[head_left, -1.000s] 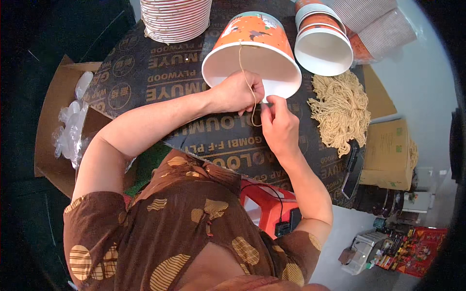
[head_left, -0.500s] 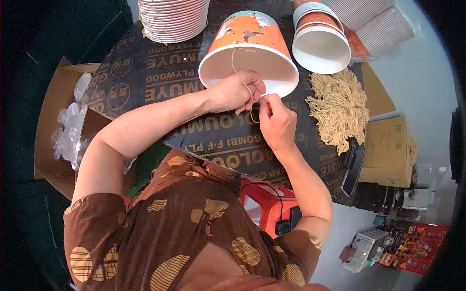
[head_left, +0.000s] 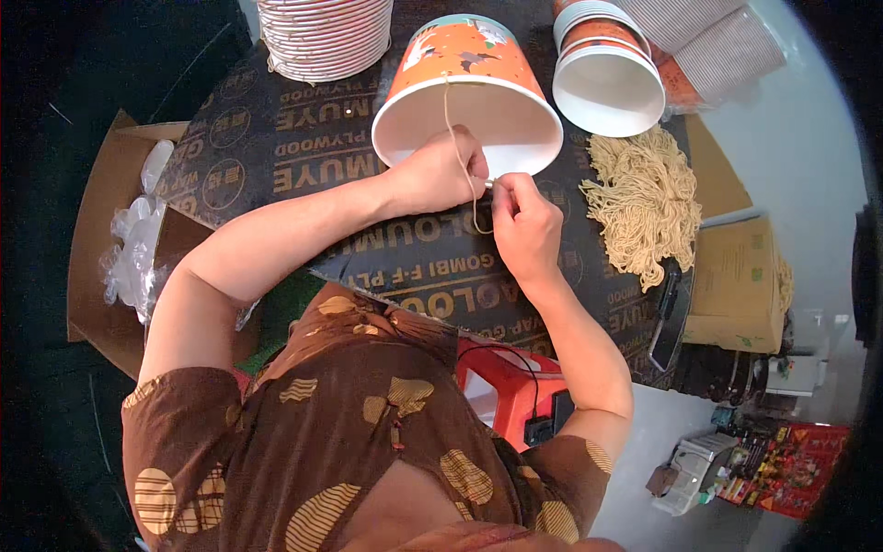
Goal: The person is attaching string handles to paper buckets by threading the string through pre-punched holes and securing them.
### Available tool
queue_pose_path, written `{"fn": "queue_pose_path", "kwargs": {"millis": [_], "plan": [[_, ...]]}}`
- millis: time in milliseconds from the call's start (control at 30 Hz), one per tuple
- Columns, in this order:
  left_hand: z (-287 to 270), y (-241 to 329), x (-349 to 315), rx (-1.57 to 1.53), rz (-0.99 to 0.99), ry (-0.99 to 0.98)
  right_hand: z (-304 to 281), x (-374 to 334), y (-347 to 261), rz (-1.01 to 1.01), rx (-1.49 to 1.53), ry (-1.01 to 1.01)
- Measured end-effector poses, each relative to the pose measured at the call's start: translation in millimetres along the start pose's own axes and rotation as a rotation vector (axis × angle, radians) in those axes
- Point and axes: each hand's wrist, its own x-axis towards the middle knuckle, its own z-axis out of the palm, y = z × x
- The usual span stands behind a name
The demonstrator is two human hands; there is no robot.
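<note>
An orange paper bucket (head_left: pixel 467 60) with animal pictures lies on its side, its white open mouth toward me. From its upper rim a thin beige cord (head_left: pixel 449 115) runs down across the back of my left hand (head_left: pixel 443 170) and loops below it. The left fingers are closed in front of the bucket's lower rim. Close beside them, my right hand (head_left: pixel 527 221) is closed in a pinch at the cord. A small pale piece shows between the two sets of fingertips; most of their grip is hidden.
A heap of beige cords (head_left: pixel 641 202) lies on the printed black board (head_left: pixel 322 156), near a dark phone (head_left: pixel 664 336). Stacked white-rimmed buckets (head_left: pixel 326 37) stand back left, and nested tubs (head_left: pixel 609 87) lie back right. An open carton (head_left: pixel 97 248) holds clear plastic pieces.
The cord between rim and hands is straighter. My fingertips have shifted slightly, and a small pale piece now shows between them. The bucket sits a little higher and further left in view.
</note>
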Motion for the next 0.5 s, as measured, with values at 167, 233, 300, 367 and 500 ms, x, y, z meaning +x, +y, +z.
{"fn": "queue_pose_path", "kwargs": {"millis": [167, 233, 300, 367, 500], "plan": [[-0.6, 3.1, -0.7, 0.048, -0.001, -0.036, 0.5, 0.3, -0.2, 0.017, 0.014, 0.003], [-0.9, 3.5, -0.2, 0.039, -0.013, -0.049, 0.8, 0.3, 0.0, 0.017, 0.014, 0.007], [-1.2, 4.9, 0.0, 0.03, -0.026, -0.061, 1.0, 0.3, 0.0, 0.017, 0.015, 0.01], [-0.8, 7.8, -0.3, 0.009, -0.046, -0.02, 1.0, 0.3, -0.6, 0.016, 0.011, 0.013], [-1.1, 10.6, -0.1, 0.016, -0.025, -0.003, 1.0, 0.2, -0.3, 0.002, 0.0, 0.011]]}}
